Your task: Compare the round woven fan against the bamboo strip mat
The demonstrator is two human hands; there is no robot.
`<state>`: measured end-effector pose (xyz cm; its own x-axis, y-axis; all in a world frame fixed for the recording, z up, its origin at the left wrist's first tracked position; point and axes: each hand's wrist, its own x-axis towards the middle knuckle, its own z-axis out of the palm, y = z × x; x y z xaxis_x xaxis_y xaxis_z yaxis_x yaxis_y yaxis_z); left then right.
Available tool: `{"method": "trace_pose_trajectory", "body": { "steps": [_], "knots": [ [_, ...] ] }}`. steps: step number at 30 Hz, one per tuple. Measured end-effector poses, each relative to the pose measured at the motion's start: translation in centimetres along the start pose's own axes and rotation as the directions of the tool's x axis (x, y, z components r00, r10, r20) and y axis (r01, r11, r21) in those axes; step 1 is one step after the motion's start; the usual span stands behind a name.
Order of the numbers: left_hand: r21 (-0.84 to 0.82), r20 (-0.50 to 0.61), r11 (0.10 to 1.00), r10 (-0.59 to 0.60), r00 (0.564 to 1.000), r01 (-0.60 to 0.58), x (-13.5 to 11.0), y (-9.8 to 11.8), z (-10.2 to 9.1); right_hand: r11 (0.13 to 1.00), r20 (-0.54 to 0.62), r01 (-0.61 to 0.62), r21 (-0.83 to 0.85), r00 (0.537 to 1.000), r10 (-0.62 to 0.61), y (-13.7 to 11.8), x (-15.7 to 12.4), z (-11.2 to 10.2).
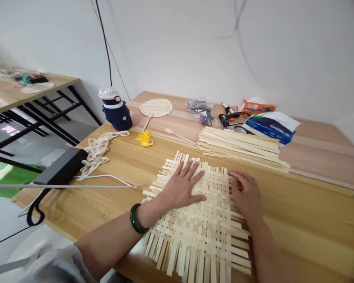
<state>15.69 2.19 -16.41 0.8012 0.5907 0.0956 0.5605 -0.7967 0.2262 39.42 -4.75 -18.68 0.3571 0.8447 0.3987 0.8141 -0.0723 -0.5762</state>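
Note:
A pale woven mat of flat bamboo strips lies on the wooden table, loose strip ends sticking out on all sides. My left hand rests flat on its upper part with the fingers spread; a dark green bangle circles that wrist. At the mat's upper right edge, my right hand has curled fingers against the strip ends. Its thumb and fingertips are close together, and what they grip, if anything, is hidden. Behind the mat, a pile of loose bamboo strips lies on the table.
Farther back are a woven fan with a yellow tassel, a blue jug, a bagged bundle, a black glue gun and a blue box. To the left lie white cord and a black box-like object.

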Motion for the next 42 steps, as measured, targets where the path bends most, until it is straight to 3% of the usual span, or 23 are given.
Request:
{"method": "trace_pose_trajectory", "body": {
  "steps": [34,42],
  "knots": [
    [0.015,0.02,1.0,-0.006,1.0,0.006,-0.03,-0.13,0.23,1.0,-0.007,0.018,0.005,1.0,-0.018,0.23,-0.05,0.07],
    [-0.003,0.007,1.0,-0.009,1.0,0.009,-0.07,-0.23,0.33,0.998,-0.028,0.068,-0.003,0.997,-0.068,0.31,0.07,-0.01]
  ]
}}
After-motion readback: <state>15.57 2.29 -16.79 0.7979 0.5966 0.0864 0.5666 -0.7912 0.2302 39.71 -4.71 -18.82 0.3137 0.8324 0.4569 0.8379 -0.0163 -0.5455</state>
